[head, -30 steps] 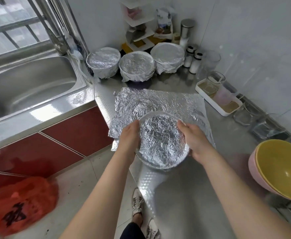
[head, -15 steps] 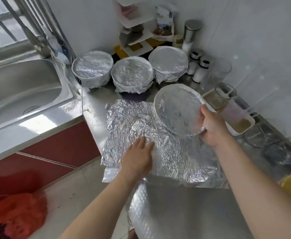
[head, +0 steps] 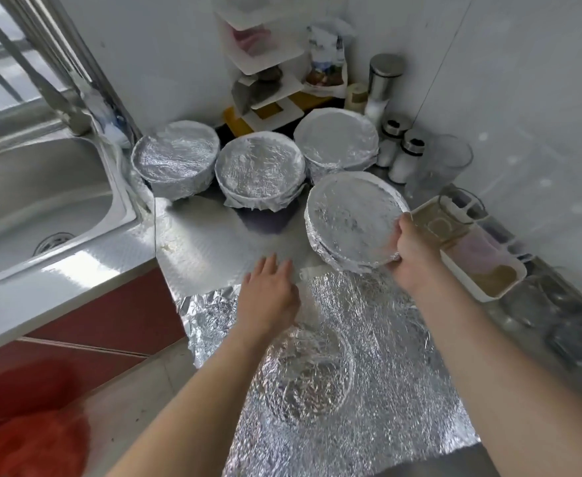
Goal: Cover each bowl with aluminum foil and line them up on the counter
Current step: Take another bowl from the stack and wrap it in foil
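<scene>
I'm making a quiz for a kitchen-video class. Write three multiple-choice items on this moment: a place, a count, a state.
1. Where is the foil-covered bowl that the right hand grips? A. Left of the back row. B. In front of the back row's right end. C. Behind the row.
2. How many other foil-covered bowls stand in the back row? A. One. B. Three. C. Five.
3. The left hand is: A. open at the foil sheet's far edge. B. gripping a bowl. C. out of view.
Answers: 1 B, it is near the right end; 2 B, three stand side by side; 3 A, its fingers are straight.
</scene>
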A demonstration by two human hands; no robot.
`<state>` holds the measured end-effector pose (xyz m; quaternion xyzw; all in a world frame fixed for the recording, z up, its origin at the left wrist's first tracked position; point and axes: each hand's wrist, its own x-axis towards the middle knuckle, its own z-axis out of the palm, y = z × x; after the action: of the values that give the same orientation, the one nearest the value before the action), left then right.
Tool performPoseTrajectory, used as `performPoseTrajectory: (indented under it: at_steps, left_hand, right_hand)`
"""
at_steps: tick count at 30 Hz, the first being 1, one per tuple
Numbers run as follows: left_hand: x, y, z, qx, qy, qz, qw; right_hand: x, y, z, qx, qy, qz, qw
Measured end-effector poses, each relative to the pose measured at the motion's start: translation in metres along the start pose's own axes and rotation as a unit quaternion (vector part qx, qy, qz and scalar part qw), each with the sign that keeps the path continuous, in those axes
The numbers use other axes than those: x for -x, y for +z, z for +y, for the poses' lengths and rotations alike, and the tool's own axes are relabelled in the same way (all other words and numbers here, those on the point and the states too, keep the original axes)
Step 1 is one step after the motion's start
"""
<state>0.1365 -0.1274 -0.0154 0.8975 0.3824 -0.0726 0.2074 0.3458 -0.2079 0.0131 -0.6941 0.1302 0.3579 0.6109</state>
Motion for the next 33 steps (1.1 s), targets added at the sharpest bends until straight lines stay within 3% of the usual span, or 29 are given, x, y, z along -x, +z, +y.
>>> performPoseTrajectory:
  at_steps: [2,6,8,9,11,13,15,19,25,33]
  left_hand:
    - [-0.009,0.007,-0.005,-0.040,0.012,-0.017,0.999]
    - [0.016,0.014,0.007,-0.072,0.028,0.026,0.997]
    - [0.023,0.015,0.010,-0.017,0.007,0.048,0.999]
    - [0.022,0.010,0.011,0.066,-0.021,0.067,0.995]
    - [0.004,-0.001,0.012,0.270,-0.092,0.104,0.953]
    - [-0.020,-0.013,0.015,0.461,-0.131,0.097,0.872]
    - [-0.042,-0.021,0.024,0.560,-0.130,0.070,0.815]
    - [-0.061,-0.022,0.037,0.618,-0.122,0.069,0.774]
    - [-0.065,-0.015,0.050,0.650,-0.141,0.100,0.740]
    - [-0.068,-0.017,0.052,0.653,-0.134,0.058,0.743]
  right_hand:
    - [-0.005,0.007,0.001,0.010,-0.003,0.006,1.000]
    - [-0.018,0.019,0.004,0.036,-0.030,0.011,0.999]
    - [-0.022,0.020,0.005,0.055,-0.040,0.009,0.998]
    - [-0.024,0.021,0.007,0.066,-0.043,0.008,0.997]
    - [-0.028,0.022,0.005,0.102,-0.064,0.009,0.993]
    - [-0.029,0.024,0.003,0.133,-0.094,0.005,0.987]
    - [-0.032,0.024,0.001,0.150,-0.122,0.004,0.981]
    - [-0.033,0.024,0.001,0.175,-0.137,-0.005,0.975]
    - [-0.038,0.022,-0.004,0.227,-0.167,-0.022,0.959]
    - [-0.033,0.009,-0.004,0.170,-0.150,-0.024,0.974]
